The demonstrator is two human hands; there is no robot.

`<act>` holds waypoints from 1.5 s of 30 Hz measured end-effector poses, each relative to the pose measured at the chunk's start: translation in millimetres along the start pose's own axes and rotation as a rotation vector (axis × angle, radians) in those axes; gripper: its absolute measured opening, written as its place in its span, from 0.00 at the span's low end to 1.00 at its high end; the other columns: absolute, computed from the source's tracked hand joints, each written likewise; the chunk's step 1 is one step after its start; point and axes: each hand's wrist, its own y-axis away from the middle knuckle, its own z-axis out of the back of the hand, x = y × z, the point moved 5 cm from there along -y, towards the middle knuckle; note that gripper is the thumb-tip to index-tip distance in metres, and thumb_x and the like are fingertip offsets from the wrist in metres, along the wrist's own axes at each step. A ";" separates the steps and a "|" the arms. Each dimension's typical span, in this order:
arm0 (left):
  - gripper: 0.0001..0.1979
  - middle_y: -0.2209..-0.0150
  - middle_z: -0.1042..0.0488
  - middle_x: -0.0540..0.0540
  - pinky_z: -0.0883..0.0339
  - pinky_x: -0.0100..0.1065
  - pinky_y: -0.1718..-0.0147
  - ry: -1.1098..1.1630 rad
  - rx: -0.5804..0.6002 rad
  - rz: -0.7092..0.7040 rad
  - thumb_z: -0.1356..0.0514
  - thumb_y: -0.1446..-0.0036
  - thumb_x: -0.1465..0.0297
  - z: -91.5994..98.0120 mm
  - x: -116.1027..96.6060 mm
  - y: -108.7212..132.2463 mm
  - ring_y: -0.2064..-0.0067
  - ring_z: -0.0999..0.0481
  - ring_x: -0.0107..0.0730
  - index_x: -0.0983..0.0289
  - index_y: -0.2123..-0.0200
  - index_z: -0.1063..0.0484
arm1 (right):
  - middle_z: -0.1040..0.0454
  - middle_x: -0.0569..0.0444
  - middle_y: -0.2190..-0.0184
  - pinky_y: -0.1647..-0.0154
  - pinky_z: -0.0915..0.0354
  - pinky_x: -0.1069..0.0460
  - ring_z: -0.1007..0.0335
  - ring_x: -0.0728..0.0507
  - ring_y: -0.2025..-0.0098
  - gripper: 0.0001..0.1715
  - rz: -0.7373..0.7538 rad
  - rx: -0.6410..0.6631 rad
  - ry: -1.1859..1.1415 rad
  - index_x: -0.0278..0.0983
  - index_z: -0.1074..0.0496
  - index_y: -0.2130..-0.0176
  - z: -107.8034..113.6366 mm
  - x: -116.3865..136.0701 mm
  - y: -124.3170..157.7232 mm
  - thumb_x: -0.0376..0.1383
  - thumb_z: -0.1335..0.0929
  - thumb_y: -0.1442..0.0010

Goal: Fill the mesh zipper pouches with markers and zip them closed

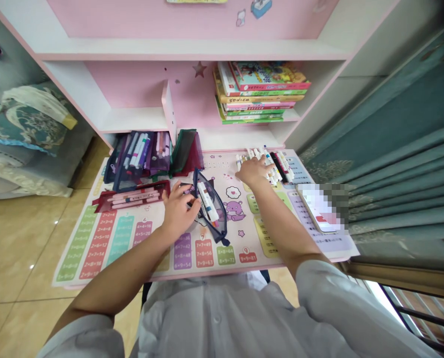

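Packing seems about midway. Bench: filled pouches at back left, red pouch with pens in front. Left hand grips blue pouch at centre, partly filled. Right hand lies on markers still loose at back right; whether grasping, cannot tell.

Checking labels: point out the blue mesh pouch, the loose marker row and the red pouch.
blue mesh pouch [219, 224]: head view, lower mesh wall.
marker row [281, 166]: head view, a barrel in the row's right half.
red pouch [101, 201]: head view, left end.
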 end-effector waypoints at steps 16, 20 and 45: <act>0.11 0.44 0.25 0.55 0.58 0.70 0.35 -0.017 0.024 0.022 0.42 0.41 0.66 -0.2 -0.1 -0.1 0.33 0.39 0.52 0.60 0.75 0.26 | 0.40 0.38 0.33 0.36 0.54 0.22 0.61 0.25 0.28 0.27 0.313 -0.193 -0.140 0.30 0.22 0.52 42.6 19.9 66.5 0.46 0.34 0.43; 0.12 0.44 0.25 0.55 0.57 0.70 0.35 -0.026 0.014 0.002 0.43 0.41 0.65 -1.9 1.9 -0.3 0.33 0.39 0.52 0.60 0.75 0.26 | 0.36 0.42 0.35 0.36 0.50 0.25 0.57 0.24 0.29 0.20 0.525 -0.145 -0.168 0.34 0.19 0.63 60.7 27.7 119.4 0.44 0.34 0.43; 0.10 0.43 0.25 0.54 0.57 0.71 0.36 -0.054 0.008 -0.016 0.40 0.44 0.64 -1.3 -0.8 0.6 0.32 0.40 0.54 0.59 0.76 0.26 | 0.38 0.35 0.35 0.37 0.58 0.20 0.62 0.24 0.28 0.25 0.674 -0.035 0.045 0.32 0.22 0.50 10.8 73.8 145.5 0.44 0.34 0.40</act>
